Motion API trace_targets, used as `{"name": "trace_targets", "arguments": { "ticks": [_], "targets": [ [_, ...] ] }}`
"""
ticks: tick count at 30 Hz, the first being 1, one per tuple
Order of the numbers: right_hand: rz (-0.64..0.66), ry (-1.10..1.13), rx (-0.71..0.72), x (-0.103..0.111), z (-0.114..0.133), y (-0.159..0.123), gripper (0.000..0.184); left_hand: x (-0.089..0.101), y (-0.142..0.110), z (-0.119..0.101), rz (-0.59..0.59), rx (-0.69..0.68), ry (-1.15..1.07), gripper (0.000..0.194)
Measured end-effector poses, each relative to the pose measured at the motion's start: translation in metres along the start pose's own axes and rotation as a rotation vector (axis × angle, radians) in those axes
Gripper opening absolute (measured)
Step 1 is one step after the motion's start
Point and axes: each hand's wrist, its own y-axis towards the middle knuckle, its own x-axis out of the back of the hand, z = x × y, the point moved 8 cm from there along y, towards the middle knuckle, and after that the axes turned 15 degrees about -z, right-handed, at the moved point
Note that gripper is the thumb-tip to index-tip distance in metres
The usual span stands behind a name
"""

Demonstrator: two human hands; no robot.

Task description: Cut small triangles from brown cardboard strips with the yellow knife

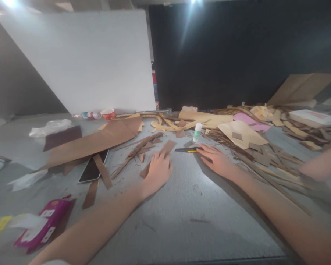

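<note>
My left hand (157, 171) lies palm down on the grey table, fingers stretched over a brown cardboard strip (165, 151). My right hand (217, 159) lies flat to its right, fingers spread, fingertips touching a black and yellow utility knife (186, 150). A white glue stick with a green cap (197, 132) stands just beyond the knife. A folded, ribbed cardboard piece (138, 149) lies left of my left hand.
A large brown cardboard sheet (96, 141) covers part of a phone (91, 170). A magenta box (45, 222) lies front left. Cardboard scraps (262, 147) pile up on the right, and another person's arm (322, 165) reaches in there. A white board (79, 59) leans at the back.
</note>
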Motion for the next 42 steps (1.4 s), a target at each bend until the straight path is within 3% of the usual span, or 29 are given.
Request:
{"name": "trace_targets", "arguments": {
  "ticks": [4,10,17,22,30,38,42],
  "targets": [
    [0.047,-0.090,-0.018,-0.006,-0.009,-0.003,0.051,0.001,-0.001,-0.003,-0.007,-0.015,-0.038,0.035],
    [-0.003,-0.252,-0.075,-0.007,-0.022,-0.008,0.051,-0.003,-0.002,-0.004,-0.005,-0.014,-0.105,0.035],
    [-0.105,-0.316,-0.149,0.002,-0.024,-0.007,0.043,-0.002,-0.020,-0.050,0.109,-0.299,-0.381,0.040],
    [-0.102,-0.222,-0.121,0.001,-0.014,-0.006,0.034,0.002,-0.026,-0.060,0.137,-0.335,-0.474,0.042],
    [-0.102,0.001,-0.250,-0.012,-0.013,-0.007,0.027,0.004,-0.025,-0.061,0.132,-0.353,-0.470,0.040],
    [-0.107,0.241,-0.335,-0.008,-0.004,-0.002,0.023,0.001,-0.024,-0.058,0.122,-0.306,-0.530,0.041],
    [-0.096,0.382,-0.396,-0.004,0.003,-0.002,0.026,0.004,-0.018,-0.051,0.059,-0.210,-0.649,0.046]
  ]
}}
